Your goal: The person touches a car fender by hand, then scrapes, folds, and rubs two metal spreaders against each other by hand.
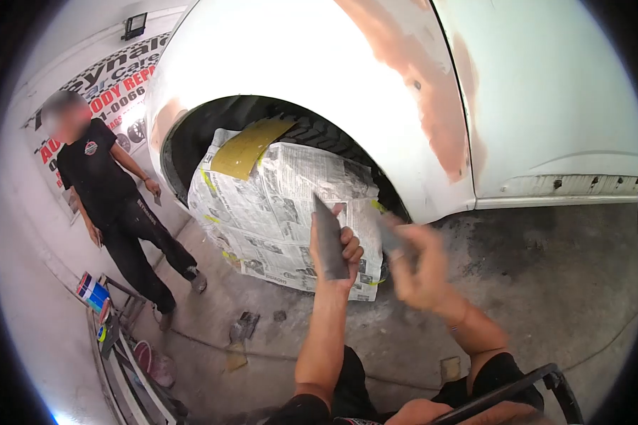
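Observation:
My left hand (pixel 350 244) is held up in front of the newspaper-covered wheel, fingers curled round a dark grey strip (pixel 327 241) that looks like sandpaper and tapers to a point at the top. To its right, my right hand (pixel 424 265) is smeared by motion. Between its thumb and fingers is a smaller dark grey flat piece (pixel 390 237), also blurred, so its kind is unclear. The hands are apart from each other. Behind them, newspaper (pixel 283 212) covers the wheel, and a yellow-brown sheet like sandpaper (pixel 244 150) lies over its top.
A white car body (pixel 276 57) with brownish filler patches (pixel 425 85) rises ahead. A person in black (pixel 96 166) stands at left. A hose (pixel 213 346) crosses the floor near dark scraps (pixel 244 326). A metal frame (pixel 131 375) and a reddish bucket (pixel 156 365) stand at lower left.

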Tool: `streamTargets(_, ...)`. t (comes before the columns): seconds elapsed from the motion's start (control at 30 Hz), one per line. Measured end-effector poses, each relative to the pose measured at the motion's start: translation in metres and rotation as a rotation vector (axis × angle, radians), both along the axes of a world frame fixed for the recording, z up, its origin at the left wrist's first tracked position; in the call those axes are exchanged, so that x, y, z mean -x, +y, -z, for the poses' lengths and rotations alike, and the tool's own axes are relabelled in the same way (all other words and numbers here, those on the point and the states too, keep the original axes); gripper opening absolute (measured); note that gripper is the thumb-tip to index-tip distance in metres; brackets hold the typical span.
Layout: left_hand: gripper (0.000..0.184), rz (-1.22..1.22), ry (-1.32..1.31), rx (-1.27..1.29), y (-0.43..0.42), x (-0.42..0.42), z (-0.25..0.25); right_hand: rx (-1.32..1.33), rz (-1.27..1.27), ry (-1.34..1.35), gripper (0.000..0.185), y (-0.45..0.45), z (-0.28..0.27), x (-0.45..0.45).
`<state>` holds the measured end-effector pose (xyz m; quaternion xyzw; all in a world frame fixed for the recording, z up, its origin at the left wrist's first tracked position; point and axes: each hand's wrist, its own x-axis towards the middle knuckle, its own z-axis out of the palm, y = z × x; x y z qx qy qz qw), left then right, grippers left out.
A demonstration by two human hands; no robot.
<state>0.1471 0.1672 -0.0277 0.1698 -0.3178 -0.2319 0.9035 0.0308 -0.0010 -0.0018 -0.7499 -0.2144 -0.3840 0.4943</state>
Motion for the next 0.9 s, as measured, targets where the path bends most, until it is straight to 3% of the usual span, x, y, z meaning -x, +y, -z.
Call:
streamTargets(0.03,0.052,-0.246,0.149,-0.186,-0.009,0.024,-0.025,0.122,-0.194,0.008,0.059,0.018,0.002,-0.005)
streamTargets(0.07,0.055,-0.492,0.295,-0.373,-0.016,0.035,-0.040,0.113,-0.202,0.007,0.059,0.031,0.011,-0.013)
streamTargets(0.1,0.066,-0.440,0.296,-0.285,-0.018,0.022,-0.035,0.248,-0.129,-0.206,0.058,0.043,0.022,-0.025)
streamTargets(0.13,0.066,-0.447,0.292,-0.289,-0.014,0.012,-0.028,0.384,-0.052,-0.418,0.057,0.050,0.024,-0.031)
streamTargets(0.2,0.075,-0.369,0.179,-0.375,-0.005,0.006,-0.021,0.359,-0.062,-0.368,0.060,0.047,0.022,-0.034)
streamTargets(0.27,0.081,-0.496,0.084,-0.453,0.003,0.014,-0.020,0.446,-0.104,-0.283,0.066,0.040,0.020,-0.037)
streamTargets(0.33,0.085,-0.001,0.205,-0.152,0.008,0.016,-0.033,0.543,-0.013,-0.304,0.068,0.040,0.020,-0.035)
streamTargets(0.43,0.089,0.041,0.071,-0.037,0.014,0.017,-0.030,0.590,-0.042,-0.267,0.069,0.043,0.019,-0.024)
streamTargets(0.5,0.088,0.063,0.023,0.004,0.016,0.015,-0.030,0.612,-0.308,-0.204,0.071,0.044,0.016,-0.018)
streamTargets(0.6,0.092,0.062,0.071,0.005,0.005,0.025,-0.035,0.552,-0.341,-0.210,0.073,0.040,0.014,-0.020)
streamTargets(0.77,0.095,-0.069,0.013,-0.224,-0.002,0.029,-0.034,0.387,-0.476,-0.141,0.074,0.035,0.018,-0.025)
streamTargets(0.9,0.098,-0.089,-0.043,-0.185,-0.001,0.026,-0.028,0.240,-0.541,-0.086,0.072,0.039,0.017,-0.026)
